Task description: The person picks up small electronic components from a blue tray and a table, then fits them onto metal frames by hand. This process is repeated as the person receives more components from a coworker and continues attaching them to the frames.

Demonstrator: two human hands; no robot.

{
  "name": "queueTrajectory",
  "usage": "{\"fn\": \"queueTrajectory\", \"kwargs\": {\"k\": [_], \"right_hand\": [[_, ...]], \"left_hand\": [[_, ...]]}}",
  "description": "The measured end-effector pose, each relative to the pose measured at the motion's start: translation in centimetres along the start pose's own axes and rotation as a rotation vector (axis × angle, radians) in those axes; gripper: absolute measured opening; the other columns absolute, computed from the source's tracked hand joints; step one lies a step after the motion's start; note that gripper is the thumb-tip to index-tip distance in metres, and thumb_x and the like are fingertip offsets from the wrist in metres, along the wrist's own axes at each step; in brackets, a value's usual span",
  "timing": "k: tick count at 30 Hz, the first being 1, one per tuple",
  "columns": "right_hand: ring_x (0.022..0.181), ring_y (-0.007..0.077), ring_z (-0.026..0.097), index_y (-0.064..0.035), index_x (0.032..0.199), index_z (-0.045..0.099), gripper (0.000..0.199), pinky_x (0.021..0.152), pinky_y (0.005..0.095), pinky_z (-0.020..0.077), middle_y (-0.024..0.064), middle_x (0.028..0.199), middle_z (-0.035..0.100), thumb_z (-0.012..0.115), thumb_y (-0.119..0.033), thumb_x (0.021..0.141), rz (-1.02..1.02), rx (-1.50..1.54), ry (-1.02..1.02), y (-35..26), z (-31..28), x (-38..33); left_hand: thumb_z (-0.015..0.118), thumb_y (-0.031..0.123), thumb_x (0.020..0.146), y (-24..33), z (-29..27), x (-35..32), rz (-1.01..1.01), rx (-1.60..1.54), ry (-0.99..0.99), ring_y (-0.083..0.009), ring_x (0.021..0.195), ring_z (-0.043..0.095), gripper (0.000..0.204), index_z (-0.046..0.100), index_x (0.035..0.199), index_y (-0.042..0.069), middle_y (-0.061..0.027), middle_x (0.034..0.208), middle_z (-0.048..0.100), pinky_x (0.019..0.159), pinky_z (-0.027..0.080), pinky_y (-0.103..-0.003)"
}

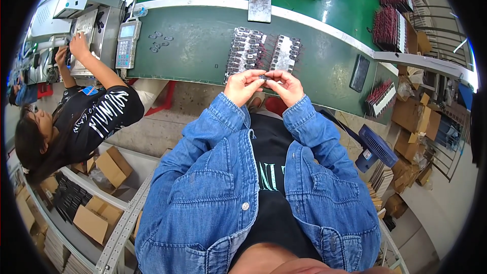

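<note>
My left hand (242,88) and my right hand (285,87) meet at the near edge of the green bench. Thumb and forefinger of each are closed in a pinch on one small dark part (264,77), mostly covered by the fingertips. Just beyond my left hand lies a pale board (247,45) crowded with small dark pieces. Beside it, past my right hand, a second pale board (282,55) carries similar pieces with thin dark red wires sticking out at its sides.
Several loose dark pieces (160,40) lie to the left, near a grey keypad device (127,44). A metal plate (259,0) sits farther back. On the right are a black phone (359,73) and a blue fan (376,147). A co-worker (91,106) works at the left.
</note>
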State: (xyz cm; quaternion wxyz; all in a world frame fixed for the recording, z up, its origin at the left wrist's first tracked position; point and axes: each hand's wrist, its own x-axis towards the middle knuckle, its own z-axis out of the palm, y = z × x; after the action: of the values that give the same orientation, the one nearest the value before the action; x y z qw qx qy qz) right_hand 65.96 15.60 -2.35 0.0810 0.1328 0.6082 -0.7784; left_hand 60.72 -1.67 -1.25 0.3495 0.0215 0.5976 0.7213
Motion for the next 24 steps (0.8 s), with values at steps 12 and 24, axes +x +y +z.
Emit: {"fn": "queueTrajectory", "kwargs": {"k": [12, 24], "right_hand": [[0.088, 0.0114, 0.059, 0.0008, 0.099, 0.059, 0.017, 0.078, 0.0262, 0.0512, 0.0056, 0.093, 0.061, 0.063, -0.001, 0.083, -0.007, -0.075, 0.002, -0.3, 0.3, -0.6], [0.085, 0.0118, 0.06, 0.0019, 0.094, 0.058, 0.013, 0.076, 0.0257, 0.0519, 0.0057, 0.089, 0.06, 0.063, 0.0, 0.082, -0.026, -0.101, 0.034, -2.0, 1.3, -0.5]], "left_hand": [[0.06, 0.003, 0.086, -0.2, 0.0, -0.6, 0.038, 0.063, 0.002, -0.0131, 0.087, 0.063, 0.029, 0.059, 0.115, 0.001, -0.0109, 0.1, 0.066, 0.073, 0.055, -0.026], [0.058, 0.001, 0.086, 0.2, 0.7, -0.8, 0.031, -0.008, 0.081, -0.0127, 0.086, 0.063, 0.019, 0.061, 0.105, 0.001, -0.0085, 0.098, 0.066, 0.073, 0.054, -0.025]]}}
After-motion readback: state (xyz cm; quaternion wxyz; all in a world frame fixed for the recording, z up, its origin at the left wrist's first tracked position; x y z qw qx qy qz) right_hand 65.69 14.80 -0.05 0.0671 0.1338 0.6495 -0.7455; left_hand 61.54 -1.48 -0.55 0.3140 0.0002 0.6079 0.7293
